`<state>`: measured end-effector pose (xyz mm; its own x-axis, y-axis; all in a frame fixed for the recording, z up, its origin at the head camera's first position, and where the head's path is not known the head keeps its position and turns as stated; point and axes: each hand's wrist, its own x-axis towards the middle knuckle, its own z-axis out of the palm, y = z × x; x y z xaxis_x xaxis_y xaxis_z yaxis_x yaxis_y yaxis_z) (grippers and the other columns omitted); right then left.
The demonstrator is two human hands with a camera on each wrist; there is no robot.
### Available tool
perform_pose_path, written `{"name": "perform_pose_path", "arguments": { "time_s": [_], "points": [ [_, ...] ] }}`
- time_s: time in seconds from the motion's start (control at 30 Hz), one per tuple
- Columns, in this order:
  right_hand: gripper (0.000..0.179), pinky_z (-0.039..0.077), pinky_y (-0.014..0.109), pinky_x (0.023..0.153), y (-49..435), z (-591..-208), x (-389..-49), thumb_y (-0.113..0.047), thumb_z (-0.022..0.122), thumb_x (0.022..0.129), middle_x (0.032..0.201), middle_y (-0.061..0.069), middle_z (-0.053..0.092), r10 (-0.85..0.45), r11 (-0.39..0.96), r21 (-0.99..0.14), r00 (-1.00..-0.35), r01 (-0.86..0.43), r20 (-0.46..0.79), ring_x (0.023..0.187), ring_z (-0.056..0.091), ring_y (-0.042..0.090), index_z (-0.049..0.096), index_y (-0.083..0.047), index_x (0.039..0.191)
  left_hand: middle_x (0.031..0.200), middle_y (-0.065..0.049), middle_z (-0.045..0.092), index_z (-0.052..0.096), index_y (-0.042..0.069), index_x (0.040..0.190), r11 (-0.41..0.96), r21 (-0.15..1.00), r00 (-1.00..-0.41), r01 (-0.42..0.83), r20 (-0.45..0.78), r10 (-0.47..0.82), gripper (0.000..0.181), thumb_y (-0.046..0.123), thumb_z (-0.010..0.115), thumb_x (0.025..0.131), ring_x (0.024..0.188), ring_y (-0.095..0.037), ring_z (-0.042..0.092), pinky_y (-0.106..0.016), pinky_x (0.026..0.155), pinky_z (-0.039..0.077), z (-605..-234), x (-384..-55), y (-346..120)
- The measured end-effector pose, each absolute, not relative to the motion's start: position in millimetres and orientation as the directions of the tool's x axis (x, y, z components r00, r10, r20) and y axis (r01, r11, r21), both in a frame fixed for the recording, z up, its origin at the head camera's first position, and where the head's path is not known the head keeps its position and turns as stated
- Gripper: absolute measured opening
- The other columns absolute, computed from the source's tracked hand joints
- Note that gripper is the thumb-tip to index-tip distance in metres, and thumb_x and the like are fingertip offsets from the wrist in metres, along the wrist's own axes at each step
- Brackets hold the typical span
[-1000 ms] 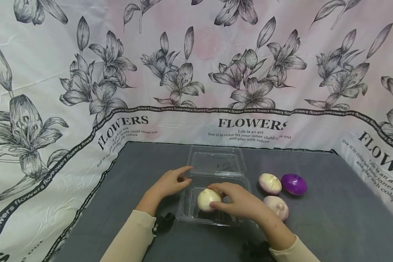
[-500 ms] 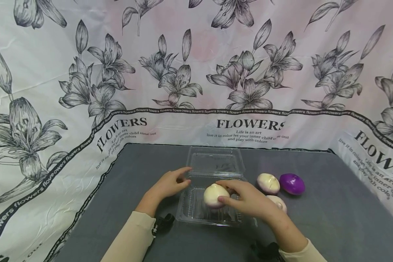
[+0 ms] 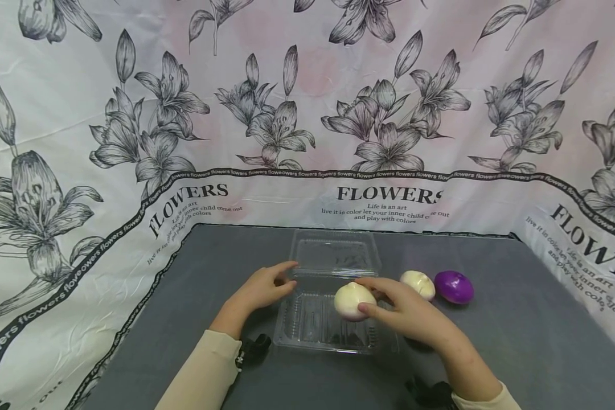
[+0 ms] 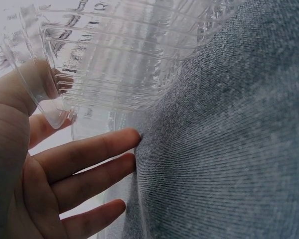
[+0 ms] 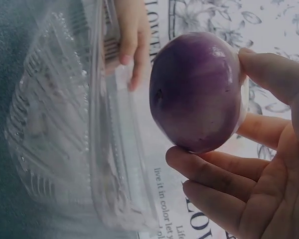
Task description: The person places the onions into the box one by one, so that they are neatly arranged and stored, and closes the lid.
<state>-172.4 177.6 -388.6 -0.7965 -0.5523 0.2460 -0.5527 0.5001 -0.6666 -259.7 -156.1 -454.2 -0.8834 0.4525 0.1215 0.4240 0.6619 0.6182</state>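
Observation:
My right hand [image 3: 405,310] holds a shiny onion [image 3: 353,300] between thumb and fingers, over the right half of a clear plastic clamshell box [image 3: 307,343]. The onion is creamy with a small nub on top in the head view; the right wrist view shows its purple side. My left hand [image 3: 261,290] is at the box's left side near the hinge, fingers extended, thumb and forefinger by the rim. The left wrist view shows the clear plastic overlapping that thumb. To the right lie a pale onion [image 3: 418,283], partly behind my right hand, and a purple onion [image 3: 454,287].
The open lid [image 3: 334,253] lies back behind the box on the grey tabletop [image 3: 512,319]. A white sheet printed with flowers [image 3: 266,199] rises along the back and sides. Black wrist devices sit under both forearms.
My right hand has carried the onion up and rightward from inside the box. A pinkish onion seen earlier at the right is now hidden behind that hand. My left hand stays put.

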Motion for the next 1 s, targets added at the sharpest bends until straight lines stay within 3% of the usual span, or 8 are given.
{"name": "perform_pose_path", "arguments": {
  "time_s": [0.27, 0.6, 1.0],
  "points": [
    [0.052, 0.052, 0.044, 0.097, 192.1, -382.7, -169.9, -0.035, 0.07, 0.1, 0.126, -0.005, 0.066, -0.498, 0.559, -0.658, -0.839, -0.505, 0.22, 0.101, 0.065, 0.008, 0.059, -0.009, 0.143, 0.103, 0.002, 0.074, 0.048, 0.015, 0.155, 0.67, 0.62, -0.888, 0.407, 0.097, 0.45, 0.056, 0.029, 0.065, 0.102, 0.085, -0.012, 0.067, -0.041, 0.076, 0.053, -457.1, -259.5, -157.2],
    [0.044, 0.056, 0.038, 0.089, 214.5, -368.2, -167.6, -0.032, 0.071, 0.099, 0.126, 0.002, 0.065, -0.46, 0.553, -0.712, -0.871, -0.434, 0.173, 0.111, 0.066, 0.023, 0.061, -0.013, 0.138, 0.103, 0.002, 0.074, 0.049, 0.015, 0.154, 0.663, 0.63, -0.89, 0.404, 0.103, 0.444, 0.055, 0.028, 0.065, 0.102, 0.084, -0.012, 0.067, -0.041, 0.075, 0.053, -453.6, -259.4, -156.3],
    [0.051, 0.056, 0.032, 0.081, 238.7, -353.2, -158.2, -0.035, 0.071, 0.099, 0.134, 0.006, 0.062, -0.407, 0.582, -0.746, -0.91, -0.324, 0.077, 0.116, 0.065, 0.027, 0.056, -0.014, 0.142, 0.105, -0.001, 0.075, 0.05, 0.014, 0.153, 0.672, 0.62, -0.891, 0.405, 0.105, 0.441, 0.055, 0.026, 0.065, 0.102, 0.088, -0.016, 0.069, -0.044, 0.079, 0.054, -453.0, -258.4, -156.4]
  ]
}}
